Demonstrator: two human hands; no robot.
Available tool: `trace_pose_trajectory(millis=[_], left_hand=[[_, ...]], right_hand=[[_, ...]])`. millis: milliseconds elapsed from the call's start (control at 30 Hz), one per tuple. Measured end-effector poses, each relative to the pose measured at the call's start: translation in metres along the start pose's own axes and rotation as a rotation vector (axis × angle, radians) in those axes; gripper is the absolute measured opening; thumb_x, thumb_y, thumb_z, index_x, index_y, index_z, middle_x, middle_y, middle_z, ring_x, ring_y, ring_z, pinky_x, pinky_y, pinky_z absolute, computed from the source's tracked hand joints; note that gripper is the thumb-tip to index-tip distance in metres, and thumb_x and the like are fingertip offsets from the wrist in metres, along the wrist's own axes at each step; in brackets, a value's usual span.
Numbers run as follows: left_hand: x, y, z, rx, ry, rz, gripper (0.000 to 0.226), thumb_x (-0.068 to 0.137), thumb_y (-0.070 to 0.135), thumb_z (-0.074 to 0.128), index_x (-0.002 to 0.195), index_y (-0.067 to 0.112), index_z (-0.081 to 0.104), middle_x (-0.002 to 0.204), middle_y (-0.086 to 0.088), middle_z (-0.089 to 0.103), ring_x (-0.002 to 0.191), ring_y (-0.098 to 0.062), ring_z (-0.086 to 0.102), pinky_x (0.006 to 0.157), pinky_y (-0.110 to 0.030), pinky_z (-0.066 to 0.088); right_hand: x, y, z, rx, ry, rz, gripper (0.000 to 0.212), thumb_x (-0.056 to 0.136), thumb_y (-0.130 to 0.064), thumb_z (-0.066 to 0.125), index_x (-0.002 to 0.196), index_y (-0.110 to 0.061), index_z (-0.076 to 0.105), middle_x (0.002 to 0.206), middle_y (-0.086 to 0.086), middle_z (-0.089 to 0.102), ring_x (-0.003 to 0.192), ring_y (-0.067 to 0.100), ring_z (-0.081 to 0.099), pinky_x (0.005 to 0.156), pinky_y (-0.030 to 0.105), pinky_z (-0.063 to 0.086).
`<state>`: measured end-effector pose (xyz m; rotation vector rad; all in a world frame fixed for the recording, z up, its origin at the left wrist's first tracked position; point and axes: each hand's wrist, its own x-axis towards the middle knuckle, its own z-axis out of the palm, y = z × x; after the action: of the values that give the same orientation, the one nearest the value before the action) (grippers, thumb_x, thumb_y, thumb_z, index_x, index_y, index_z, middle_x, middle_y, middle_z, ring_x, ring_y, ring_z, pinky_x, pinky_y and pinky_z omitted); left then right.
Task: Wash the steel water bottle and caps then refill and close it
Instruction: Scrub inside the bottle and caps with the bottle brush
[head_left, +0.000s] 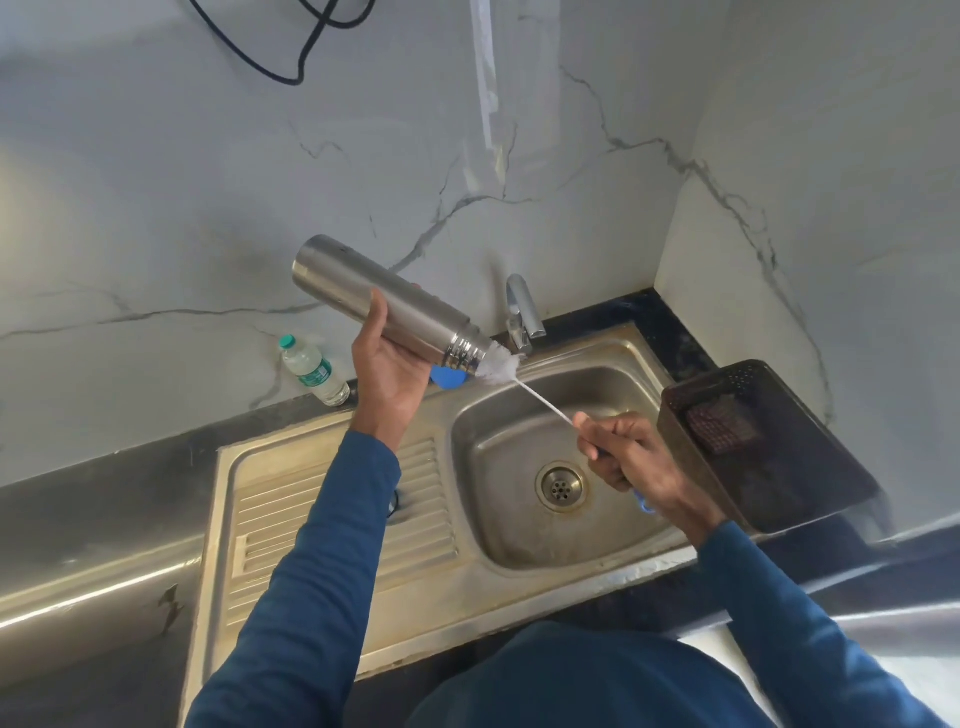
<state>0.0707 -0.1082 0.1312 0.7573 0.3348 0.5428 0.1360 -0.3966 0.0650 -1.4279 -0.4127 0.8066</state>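
Left hand: Your left hand (387, 358) is wrapped round the steel bottle (387, 304) near its middle and holds it up in the air over the far left edge of the sink (613, 564).
Steel bottle: It is tilted. Its bottom points up and to the left, toward the wall. Its open mouth points down and to the right, toward the tap (522, 312).
Right hand: Your right hand (631, 457) is closed tight on the handle of the bottle brush (524, 387), over the sink bowl.
Bottle brush: Its fluffy white head sits right at the mouth of the bottle. You cannot tell how far it goes in. Its thin stem runs down and right to your right hand. A bit of blue handle sticks out below that hand.
Blue thing: Something blue (448, 376) peeks out just under the neck of the bottle, on the far rim of the sink. You cannot tell what it is.
Plastic bottle: A small clear plastic bottle (314, 370) with a green cap stands on the tabletop (78, 499), left of your left hand, close to the wall.
Brown basket: A dark brown basket (769, 447) sits on the right of the sink, with a scrub pad inside.
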Motion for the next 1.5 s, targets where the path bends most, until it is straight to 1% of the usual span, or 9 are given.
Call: trace_pose_trajectory(millis=[200, 400, 700, 800, 933, 1067, 1167, 1300, 1500], left_hand=[[-0.008, -0.016, 0.01, 0.15, -0.016, -0.002, 0.061, 0.096, 0.039, 0.072, 0.144, 0.009, 0.048, 0.127, -0.013, 0.062, 0.124, -0.034, 0.059, 0.119, -0.063, 0.04], [0.004, -0.001, -0.004, 0.097, 0.022, 0.021, 0.058, 0.095, 0.04, 0.074, 0.139, 0.008, 0.054, 0.129, -0.014, 0.06, 0.128, -0.035, 0.055, 0.122, -0.068, 0.032], [-0.005, -0.02, 0.003, 0.162, 0.042, -0.011, 0.061, 0.091, 0.042, 0.075, 0.138, 0.01, 0.054, 0.124, -0.012, 0.064, 0.124, -0.033, 0.059, 0.113, -0.059, 0.048], [0.003, -0.014, -0.009, 0.096, 0.077, -0.03, 0.054, 0.097, 0.041, 0.072, 0.137, 0.008, 0.056, 0.13, -0.017, 0.059, 0.127, -0.036, 0.057, 0.118, -0.067, 0.039], [-0.005, -0.028, 0.004, 0.14, 0.069, -0.056, 0.035, 0.105, 0.039, 0.061, 0.126, 0.012, 0.06, 0.113, -0.009, 0.069, 0.112, -0.028, 0.068, 0.101, -0.055, 0.057], [-0.008, -0.035, 0.004, 0.193, 0.104, -0.063, 0.065, 0.093, 0.041, 0.074, 0.143, 0.009, 0.05, 0.129, -0.016, 0.059, 0.123, -0.034, 0.06, 0.114, -0.061, 0.046], [-0.001, -0.029, -0.004, 0.133, 0.134, -0.045, 0.055, 0.096, 0.039, 0.072, 0.138, 0.008, 0.053, 0.128, -0.017, 0.061, 0.126, -0.039, 0.061, 0.113, -0.064, 0.046], [-0.001, -0.033, 0.001, 0.028, 0.169, -0.084, 0.04, 0.103, 0.041, 0.063, 0.128, 0.011, 0.061, 0.124, -0.017, 0.067, 0.127, -0.04, 0.063, 0.104, -0.058, 0.056], [-0.004, -0.041, 0.003, 0.029, 0.144, -0.105, 0.045, 0.103, 0.041, 0.063, 0.135, 0.01, 0.056, 0.121, -0.015, 0.067, 0.118, -0.034, 0.066, 0.096, -0.052, 0.06]], right_hand=[[0.015, -0.014, 0.01, -0.047, -0.022, 0.013, 0.048, 0.106, -0.04, 0.058, 0.062, -0.02, 0.054, 0.053, 0.0, 0.028, 0.046, 0.012, 0.019, 0.045, 0.028, 0.012], [0.003, -0.007, -0.024, -0.114, 0.008, 0.109, 0.047, 0.099, -0.05, 0.062, 0.06, -0.025, 0.05, 0.053, -0.003, 0.03, 0.046, 0.012, 0.02, 0.045, 0.024, 0.014], [0.013, -0.003, -0.008, -0.089, -0.009, 0.085, 0.046, 0.102, -0.044, 0.064, 0.064, -0.019, 0.06, 0.052, -0.002, 0.033, 0.045, 0.011, 0.023, 0.043, 0.024, 0.015], [0.007, 0.005, -0.022, -0.177, 0.111, 0.071, 0.047, 0.095, -0.049, 0.072, 0.072, -0.007, 0.073, 0.054, 0.0, 0.052, 0.047, 0.011, 0.038, 0.044, 0.019, 0.03], [0.013, 0.002, -0.002, -0.117, 0.247, -0.035, 0.036, 0.091, -0.038, 0.081, 0.079, -0.004, 0.081, 0.063, 0.007, 0.067, 0.055, 0.008, 0.057, 0.06, 0.015, 0.049], [0.015, 0.002, 0.013, -0.188, 0.298, -0.09, 0.028, 0.088, -0.038, 0.084, 0.07, -0.016, 0.081, 0.075, 0.012, 0.077, 0.076, 0.027, 0.076, 0.075, 0.026, 0.061], [0.009, 0.007, -0.003, -0.353, 0.432, -0.162, 0.027, 0.085, -0.04, 0.086, 0.068, -0.019, 0.081, 0.067, 0.002, 0.076, 0.068, 0.03, 0.075, 0.071, 0.045, 0.063], [0.008, 0.003, -0.006, -0.506, 0.548, -0.308, 0.018, 0.083, -0.041, 0.087, 0.083, -0.023, 0.086, 0.069, -0.014, 0.076, 0.06, 0.005, 0.072, 0.06, 0.028, 0.06], [0.016, 0.004, 0.007, -0.611, 0.578, -0.487, 0.014, 0.084, -0.036, 0.089, 0.087, -0.022, 0.087, 0.08, -0.016, 0.079, 0.067, -0.002, 0.073, 0.06, 0.015, 0.054]])
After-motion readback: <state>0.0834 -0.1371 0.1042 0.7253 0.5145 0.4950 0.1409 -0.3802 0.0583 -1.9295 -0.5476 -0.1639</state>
